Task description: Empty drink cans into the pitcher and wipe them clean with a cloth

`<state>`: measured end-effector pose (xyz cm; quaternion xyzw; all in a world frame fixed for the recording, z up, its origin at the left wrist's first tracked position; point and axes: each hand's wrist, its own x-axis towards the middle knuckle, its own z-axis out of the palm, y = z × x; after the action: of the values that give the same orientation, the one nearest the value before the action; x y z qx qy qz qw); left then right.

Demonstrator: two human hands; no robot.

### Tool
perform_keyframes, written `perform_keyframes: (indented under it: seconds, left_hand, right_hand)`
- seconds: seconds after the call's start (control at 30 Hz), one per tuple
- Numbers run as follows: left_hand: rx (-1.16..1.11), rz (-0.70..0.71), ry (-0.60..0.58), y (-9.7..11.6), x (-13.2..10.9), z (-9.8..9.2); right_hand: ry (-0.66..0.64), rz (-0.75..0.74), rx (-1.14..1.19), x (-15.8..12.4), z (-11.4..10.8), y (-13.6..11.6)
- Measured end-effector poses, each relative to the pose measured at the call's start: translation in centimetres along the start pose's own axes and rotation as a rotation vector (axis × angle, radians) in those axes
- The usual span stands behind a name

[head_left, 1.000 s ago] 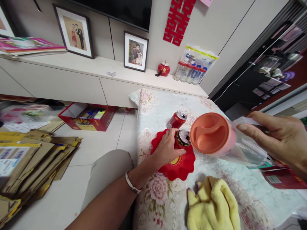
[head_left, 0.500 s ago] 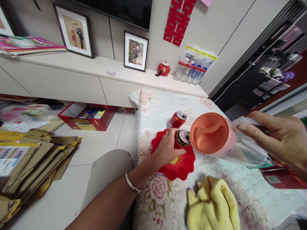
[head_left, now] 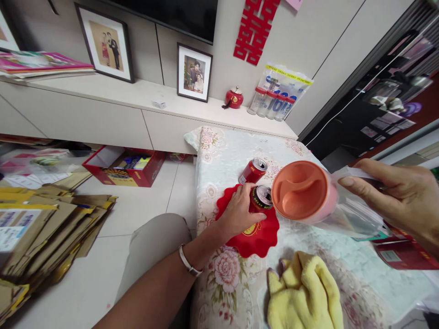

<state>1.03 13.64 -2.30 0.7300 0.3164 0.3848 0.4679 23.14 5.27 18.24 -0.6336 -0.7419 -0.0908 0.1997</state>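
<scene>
Floral-clothed table [head_left: 233, 151] bears red tray [head_left: 255, 240], can [head_left: 253, 171], yellow towel [head_left: 305, 292].

left hand [head_left: 240, 211] grips can [head_left: 260, 199] on red tray [head_left: 255, 237] | right hand [head_left: 401, 198] holds clear jug [head_left: 325, 198]

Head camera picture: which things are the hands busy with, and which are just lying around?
Busy with:
- left hand gripping the near red can, which stands on the red plate
- right hand holding the orange-ended clear container, tipped sideways

Just lying about:
- second red can
- yellow cloth
- red box
- flattened cardboard on the floor
</scene>
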Motion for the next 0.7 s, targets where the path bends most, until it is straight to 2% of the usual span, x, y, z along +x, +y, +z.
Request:
perform_keyframes:
  seconds: [0.7]
  left_hand:
    - [-0.002,-0.012,-0.006,0.18,-0.06,-0.10]
  right_hand:
    - [-0.004,-0.003,0.056,-0.04,0.08,-0.31]
